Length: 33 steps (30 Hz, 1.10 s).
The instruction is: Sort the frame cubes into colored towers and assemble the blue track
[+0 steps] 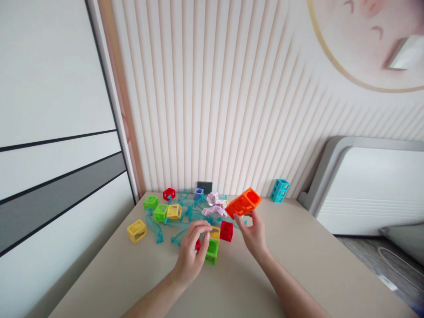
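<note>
My right hand holds a joined stack of orange cube frames tilted above the table, thumb and fingers closed on its lower side. My left hand is curved beside a green cube frame and a yellow cube frame, its thumb apart from its fingers. Whether its fingertips touch these blocks I cannot tell. Through the gap between thumb and fingers shows a bit of a red block, mostly hidden. Another red cube lies just right of the yellow one.
Behind my hands lie translucent teal curved track pieces, pale pink pieces, and green, red, blue and yellow cubes. A turquoise stack stands at the table's back right. A ribbed wall, a black socket and a white cabinet border it.
</note>
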Each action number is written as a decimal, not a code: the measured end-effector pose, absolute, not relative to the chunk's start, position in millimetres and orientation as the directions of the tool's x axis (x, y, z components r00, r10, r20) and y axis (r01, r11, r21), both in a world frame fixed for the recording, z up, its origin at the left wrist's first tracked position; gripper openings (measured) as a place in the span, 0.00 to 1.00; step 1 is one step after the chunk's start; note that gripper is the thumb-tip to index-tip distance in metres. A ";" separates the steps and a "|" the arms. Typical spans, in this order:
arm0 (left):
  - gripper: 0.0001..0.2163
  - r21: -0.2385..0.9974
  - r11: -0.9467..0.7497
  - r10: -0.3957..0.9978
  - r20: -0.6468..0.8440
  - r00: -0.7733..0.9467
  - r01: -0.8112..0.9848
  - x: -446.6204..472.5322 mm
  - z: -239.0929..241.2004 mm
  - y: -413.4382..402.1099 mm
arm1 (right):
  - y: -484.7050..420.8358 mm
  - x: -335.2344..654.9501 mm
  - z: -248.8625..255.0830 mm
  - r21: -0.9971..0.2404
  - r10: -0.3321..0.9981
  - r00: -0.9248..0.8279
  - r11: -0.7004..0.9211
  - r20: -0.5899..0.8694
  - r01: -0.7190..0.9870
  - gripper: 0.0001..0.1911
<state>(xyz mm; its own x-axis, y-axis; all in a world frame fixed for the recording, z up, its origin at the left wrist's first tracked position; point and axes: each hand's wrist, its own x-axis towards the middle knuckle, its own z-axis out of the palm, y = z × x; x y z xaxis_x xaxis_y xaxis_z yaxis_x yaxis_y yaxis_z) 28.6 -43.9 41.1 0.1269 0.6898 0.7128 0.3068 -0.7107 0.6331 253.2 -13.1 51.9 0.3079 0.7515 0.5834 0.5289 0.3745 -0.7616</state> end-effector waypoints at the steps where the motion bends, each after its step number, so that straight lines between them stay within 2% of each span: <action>1: 0.08 0.550 -0.769 0.621 0.764 0.174 0.327 27.5 42.3 -44.8 | -2.1 269.8 52.9 -0.765 0.727 0.370 0.327 0.579 0.554 0.21; 4: 0.12 0.303 -0.892 0.412 0.850 0.328 0.336 25.7 45.4 -47.7 | 26.6 330.7 53.5 -0.753 0.691 0.499 0.101 0.524 0.650 0.25; 6: 0.14 0.204 -0.925 0.328 0.855 0.401 0.321 25.4 47.0 -49.4 | 36.5 373.3 50.6 -0.705 0.698 0.558 -0.106 0.450 0.701 0.23; 12: 0.13 0.184 -0.925 0.325 0.837 0.440 0.334 25.6 45.4 -49.6 | 29.0 457.3 29.2 -0.636 0.663 0.680 -0.385 0.313 0.669 0.18; 21: 0.12 0.180 -0.935 0.310 0.831 0.461 0.305 28.0 45.6 -50.2 | 25.1 485.4 7.6 -0.580 0.694 0.668 -0.437 0.269 0.688 0.23; 33: 0.12 0.195 -0.931 0.324 0.830 0.455 0.307 24.5 44.9 -46.3 | 20.4 476.8 -4.2 -0.586 0.667 0.705 -0.479 0.241 0.653 0.36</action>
<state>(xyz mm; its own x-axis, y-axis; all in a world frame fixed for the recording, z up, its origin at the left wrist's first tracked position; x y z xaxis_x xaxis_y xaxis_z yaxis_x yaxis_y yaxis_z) 24.5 -46.3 44.9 0.4548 0.3240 0.8296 0.3071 -0.9314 0.1954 476.8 20.4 -4.2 0.7053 0.6667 0.2410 0.6534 -0.4794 -0.5859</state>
